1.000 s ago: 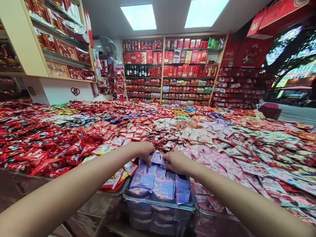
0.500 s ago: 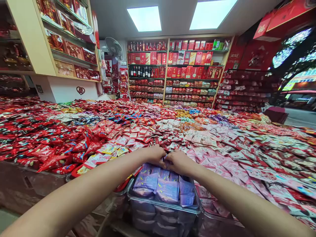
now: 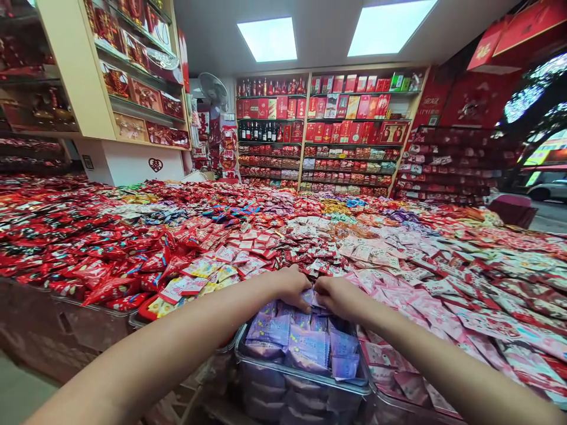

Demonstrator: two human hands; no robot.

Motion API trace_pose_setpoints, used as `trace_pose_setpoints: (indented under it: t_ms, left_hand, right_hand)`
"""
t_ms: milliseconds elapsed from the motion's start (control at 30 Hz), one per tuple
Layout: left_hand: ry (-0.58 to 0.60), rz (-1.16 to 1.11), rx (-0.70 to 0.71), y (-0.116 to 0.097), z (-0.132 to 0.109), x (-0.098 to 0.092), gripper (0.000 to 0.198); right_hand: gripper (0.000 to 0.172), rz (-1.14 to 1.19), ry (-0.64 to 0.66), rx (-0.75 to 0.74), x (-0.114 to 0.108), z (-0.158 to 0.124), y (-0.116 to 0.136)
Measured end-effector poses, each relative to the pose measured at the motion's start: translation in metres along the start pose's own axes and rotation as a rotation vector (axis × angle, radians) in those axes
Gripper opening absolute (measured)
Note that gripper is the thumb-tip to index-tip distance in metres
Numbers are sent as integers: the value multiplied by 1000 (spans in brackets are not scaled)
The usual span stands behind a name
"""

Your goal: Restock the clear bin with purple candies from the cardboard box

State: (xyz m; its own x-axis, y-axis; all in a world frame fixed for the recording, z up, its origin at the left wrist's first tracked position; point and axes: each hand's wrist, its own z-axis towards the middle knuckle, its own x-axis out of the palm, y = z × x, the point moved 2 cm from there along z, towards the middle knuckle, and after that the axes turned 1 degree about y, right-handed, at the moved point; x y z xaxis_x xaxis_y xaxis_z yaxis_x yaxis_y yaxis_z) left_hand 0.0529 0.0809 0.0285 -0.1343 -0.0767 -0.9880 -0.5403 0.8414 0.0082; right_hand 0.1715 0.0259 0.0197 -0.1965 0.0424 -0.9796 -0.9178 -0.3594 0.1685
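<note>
Both of my hands are over the far end of a clear plastic bin [image 3: 305, 378] filled with purple snack packets [image 3: 308, 345]. My left hand [image 3: 295, 287] has its fingers curled, the thumb pointing down, closed on a purple packet at the back of the bin. Close beside it, my right hand [image 3: 334, 295] is also closed, its fingertips at the same purple packet. Part of that packet shows between the hands; the rest is hidden by the fingers.
Pink packets [image 3: 411, 301] heap to the right of the bin. Red packets [image 3: 115, 271] pile up on the left, with a red-rimmed tub [image 3: 148, 308] between. Behind stand shelves [image 3: 305, 136] of red boxes and bottles. A fan [image 3: 212, 88] hangs on the wall.
The view has shifted slightly, so the scene sits further right. My hands have moved a little apart and lower at the back of the bin, and purple wrapping shows between them.
</note>
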Motion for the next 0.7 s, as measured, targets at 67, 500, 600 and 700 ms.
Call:
trace_pose_setpoints:
  t_ms: [67,500,600,700]
  left_hand:
    - [0,23,8,0,-1,2,40]
    - [-59,147,-20,-6,-17,9,30]
    - [-62,157,-30,-7,-18,10,30]
    - [-55,157,-18,-6,-19,12,29]
  right_hand:
    - [18,-11,13,1,0,0,0]
    - [18,-65,84,-59,2,1,0]
    - [17,-86,94,-56,4,2,-1]
    - [18,-106,96,-26,7,5,-4]
